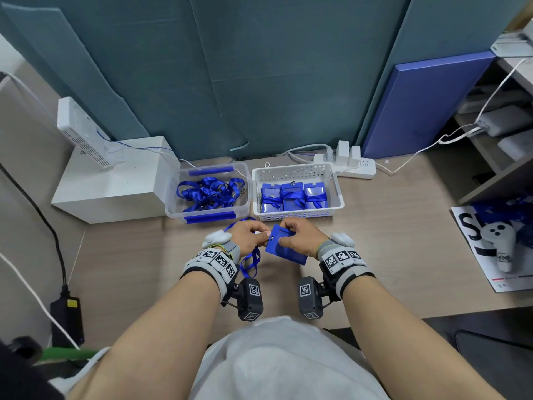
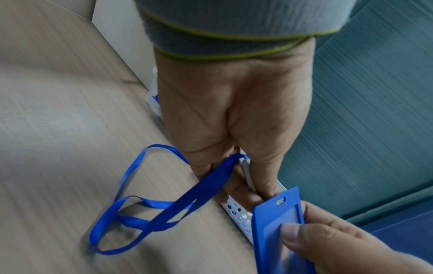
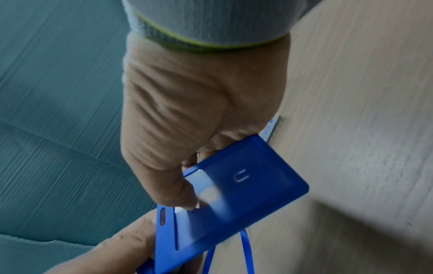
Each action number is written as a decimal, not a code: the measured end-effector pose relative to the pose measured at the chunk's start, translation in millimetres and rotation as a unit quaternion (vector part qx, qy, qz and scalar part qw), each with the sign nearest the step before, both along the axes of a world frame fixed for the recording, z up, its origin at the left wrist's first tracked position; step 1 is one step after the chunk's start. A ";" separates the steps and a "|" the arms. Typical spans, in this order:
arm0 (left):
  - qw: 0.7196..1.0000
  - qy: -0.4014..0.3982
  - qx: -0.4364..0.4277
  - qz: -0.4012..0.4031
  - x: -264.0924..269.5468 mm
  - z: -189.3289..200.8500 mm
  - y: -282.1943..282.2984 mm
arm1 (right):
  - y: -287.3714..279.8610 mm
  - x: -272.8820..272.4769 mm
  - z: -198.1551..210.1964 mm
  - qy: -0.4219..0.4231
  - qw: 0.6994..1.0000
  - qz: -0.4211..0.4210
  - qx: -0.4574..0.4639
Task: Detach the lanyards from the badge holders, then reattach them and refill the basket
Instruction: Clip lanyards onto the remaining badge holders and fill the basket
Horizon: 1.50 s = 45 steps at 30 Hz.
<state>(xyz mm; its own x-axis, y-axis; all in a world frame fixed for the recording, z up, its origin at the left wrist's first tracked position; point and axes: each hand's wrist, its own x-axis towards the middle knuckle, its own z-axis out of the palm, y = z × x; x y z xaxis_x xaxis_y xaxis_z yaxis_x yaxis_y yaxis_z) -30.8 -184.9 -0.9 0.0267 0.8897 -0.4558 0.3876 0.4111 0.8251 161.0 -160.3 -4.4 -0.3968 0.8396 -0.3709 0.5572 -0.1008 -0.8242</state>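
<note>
Gripping a blue badge holder (image 1: 285, 248) just before the white basket (image 1: 298, 216), the right hand (image 1: 300, 239) curls its fingers around it. The left hand (image 1: 249, 236) pinches the lanyard (image 2: 164, 209) clip at its slot.

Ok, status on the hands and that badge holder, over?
Left hand grips lanyard at its clip end. Right hand pinches badge holder. Clip at the holder's slot, attachment unclear. Nothing in the way.

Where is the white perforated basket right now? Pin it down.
In the head view the white perforated basket sits on the desk just beyond the hands, right of the clear bin of loose lanyards, near the power strip.
</note>
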 end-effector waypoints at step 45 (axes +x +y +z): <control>1.000 -0.005 -0.004 -0.002 -0.9 -3.2 -9.2 | -8.8 5.6 -7.6 -0.084 0.995 -0.032 0.033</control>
<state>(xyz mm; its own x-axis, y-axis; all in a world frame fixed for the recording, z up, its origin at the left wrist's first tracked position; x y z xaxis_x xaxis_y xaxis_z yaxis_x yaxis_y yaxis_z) -31.8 -194.2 -4.2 0.0351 0.8854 -0.4634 0.3801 0.4171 0.8256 166.6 -169.1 -12.0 -0.2792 0.8856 -0.3712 0.6816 -0.0895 -0.7262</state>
